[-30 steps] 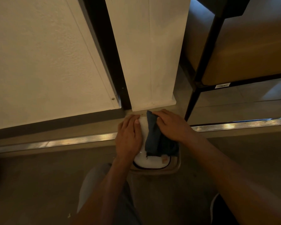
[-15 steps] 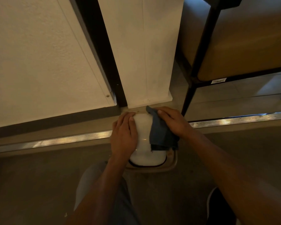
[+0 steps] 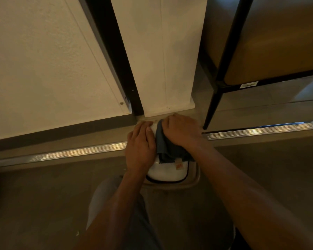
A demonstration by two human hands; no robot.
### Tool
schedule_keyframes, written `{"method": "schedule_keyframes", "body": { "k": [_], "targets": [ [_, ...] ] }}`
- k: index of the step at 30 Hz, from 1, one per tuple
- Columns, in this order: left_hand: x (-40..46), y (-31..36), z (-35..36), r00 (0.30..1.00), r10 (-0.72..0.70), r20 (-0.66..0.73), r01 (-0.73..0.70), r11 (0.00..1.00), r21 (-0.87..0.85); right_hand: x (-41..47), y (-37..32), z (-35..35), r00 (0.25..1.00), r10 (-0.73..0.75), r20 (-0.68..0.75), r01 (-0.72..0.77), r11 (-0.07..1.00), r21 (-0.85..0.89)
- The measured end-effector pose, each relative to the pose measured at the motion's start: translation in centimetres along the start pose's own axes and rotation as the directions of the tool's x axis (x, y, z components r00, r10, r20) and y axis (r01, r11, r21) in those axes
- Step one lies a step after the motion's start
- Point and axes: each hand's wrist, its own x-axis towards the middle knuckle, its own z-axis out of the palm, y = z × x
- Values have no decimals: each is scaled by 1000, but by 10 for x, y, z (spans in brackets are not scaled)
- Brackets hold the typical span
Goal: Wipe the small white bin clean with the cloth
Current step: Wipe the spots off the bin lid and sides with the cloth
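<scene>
small white bin (image 3: 167, 171) at the foot of the white pillar (image 3: 163, 56) — right hand (image 3: 181, 131) has dragged the bunched cloth (image 3: 167, 150) to its far edge; left hand (image 3: 140, 147) stays flat, bracing. near lid still unwiped.

Left hand (image 3: 140, 147) flat, right hand (image 3: 181, 130) curled.

2 bare forearms (image 3: 242, 186), no sleeves visible; grey trousers (image 3: 105, 201) on knee.
</scene>
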Motion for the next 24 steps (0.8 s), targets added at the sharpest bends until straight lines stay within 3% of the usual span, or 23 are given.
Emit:
{"method": "schedule_keyframes", "body": {
  "k": [5,10,15,18,21,24],
  "targets": [
    [-3,-4,0,999,-7,41,7,1000,12,-24,34,8,955,-266,-129,294,900,321],
    [-3,-8,2,997,-42,65,41,999,16,-40,47,23,978,-117,-173,192,834,517],
    [-3,-4,0,998,-22,58,20,999,35,-17,23,4,993,94,67,-113,906,409],
    [-3,-1,-2,999,7,46,-9,999,36,4,7,-3,972,198,129,-223,950,221],
    [-2,1,-3,999,-11,30,10,999,43,10,-5,-4,976,182,122,-191,979,68],
    [-2,0,-2,999,2,33,-3,999,47,-3,10,-3,999,-38,34,31,982,188]
  ]
}}
